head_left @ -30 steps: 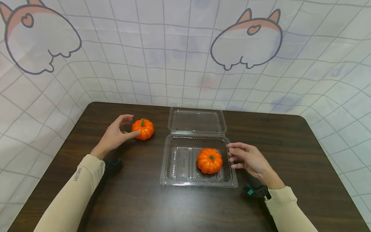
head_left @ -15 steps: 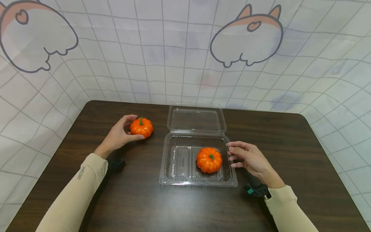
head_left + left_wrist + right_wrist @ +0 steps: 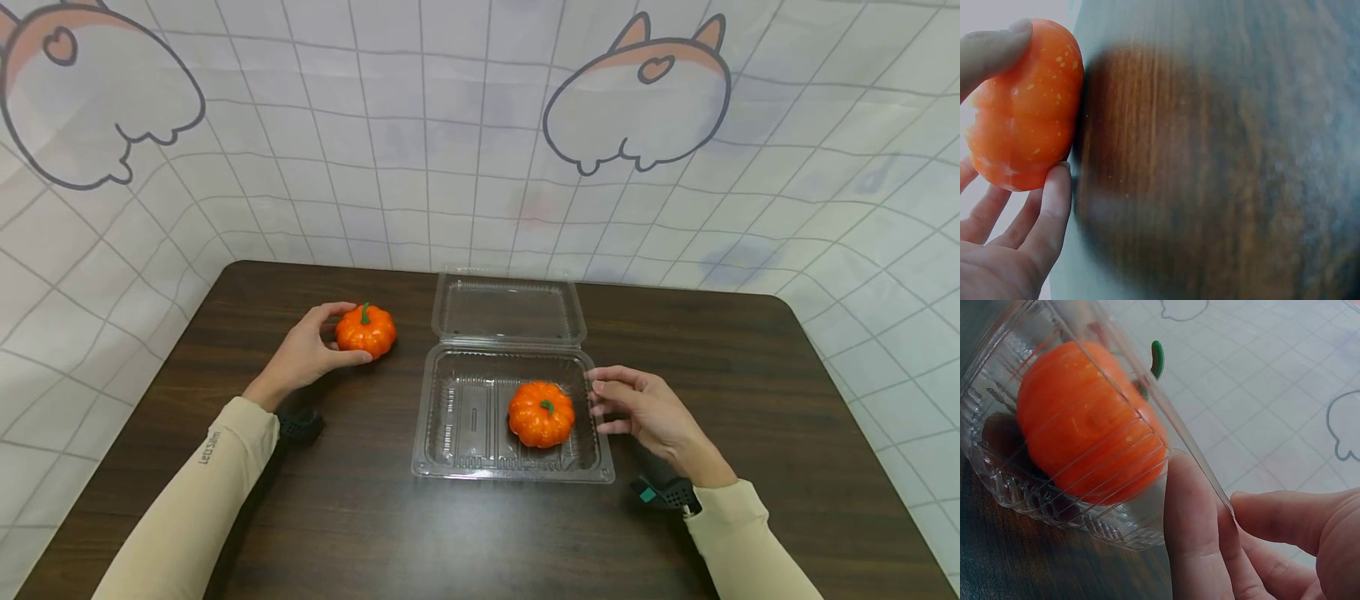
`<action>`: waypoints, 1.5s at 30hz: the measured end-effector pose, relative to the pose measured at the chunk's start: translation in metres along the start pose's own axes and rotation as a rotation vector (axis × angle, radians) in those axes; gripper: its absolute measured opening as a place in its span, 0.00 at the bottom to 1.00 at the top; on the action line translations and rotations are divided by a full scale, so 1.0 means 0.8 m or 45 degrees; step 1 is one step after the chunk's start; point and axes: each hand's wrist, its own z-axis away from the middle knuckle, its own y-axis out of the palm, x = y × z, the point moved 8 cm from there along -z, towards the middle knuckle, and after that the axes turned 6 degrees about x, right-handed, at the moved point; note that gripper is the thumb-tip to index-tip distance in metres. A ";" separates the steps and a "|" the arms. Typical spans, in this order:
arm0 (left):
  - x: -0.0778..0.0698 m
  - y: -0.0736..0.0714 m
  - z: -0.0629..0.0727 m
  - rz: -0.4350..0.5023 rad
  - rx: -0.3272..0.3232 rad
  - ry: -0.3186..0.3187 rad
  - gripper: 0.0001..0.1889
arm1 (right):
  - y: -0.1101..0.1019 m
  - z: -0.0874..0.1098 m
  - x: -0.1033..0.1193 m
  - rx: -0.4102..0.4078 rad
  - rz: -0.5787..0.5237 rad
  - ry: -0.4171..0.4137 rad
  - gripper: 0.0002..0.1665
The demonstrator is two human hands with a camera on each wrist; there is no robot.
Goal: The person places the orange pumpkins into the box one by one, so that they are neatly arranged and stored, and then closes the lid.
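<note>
My left hand (image 3: 303, 354) grips a small orange toy pumpkin (image 3: 366, 331) with a green stem, left of the container. In the left wrist view, the thumb lies on one side of this pumpkin (image 3: 1029, 119) and the fingers on the other, close over the wood. A clear plastic clamshell container (image 3: 474, 475) lies with its lid (image 3: 510, 310) folded back. Inside its right half sits a second orange pumpkin (image 3: 542, 415). My right hand (image 3: 651, 415) pinches the container's right rim between thumb and fingers; the right wrist view shows the rim (image 3: 1200, 469) between them.
Everything rests on a dark brown wooden table (image 3: 480, 550). Behind it and at both sides hangs a white gridded cloth (image 3: 465, 142) with cartoon animal drawings. The opened lid reaches close to the table's back edge.
My left hand has moved from beside the left pumpkin to a grip around it. My right hand keeps its hold on the container rim.
</note>
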 end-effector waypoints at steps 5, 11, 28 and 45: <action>-0.001 -0.002 0.000 -0.033 -0.012 -0.003 0.47 | 0.000 -0.001 0.000 0.003 -0.002 -0.004 0.26; -0.003 -0.005 -0.001 -0.044 -0.028 0.004 0.48 | 0.001 -0.002 -0.001 0.008 -0.010 0.002 0.25; -0.022 -0.019 -0.002 -0.037 -0.043 0.055 0.47 | 0.002 -0.007 -0.001 -0.001 -0.034 0.001 0.26; -0.052 -0.025 0.006 -0.027 -0.030 0.073 0.47 | 0.001 -0.009 0.003 -0.035 -0.020 0.008 0.24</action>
